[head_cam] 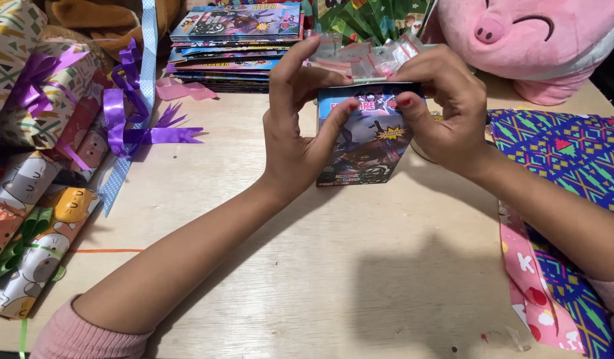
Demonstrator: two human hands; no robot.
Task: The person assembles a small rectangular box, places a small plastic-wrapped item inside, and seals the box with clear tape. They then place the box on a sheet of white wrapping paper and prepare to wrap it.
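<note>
Left hand [294,126] and right hand [440,110] both grip a printed box [368,143] upright on the bench [320,279], booklets [237,43] stacked behind.

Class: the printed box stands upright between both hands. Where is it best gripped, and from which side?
Grip the printed box by its two narrow side walls near the top, coming from left and right. It stands tall on the table, so its flat sides suit opposing fingers.
</note>
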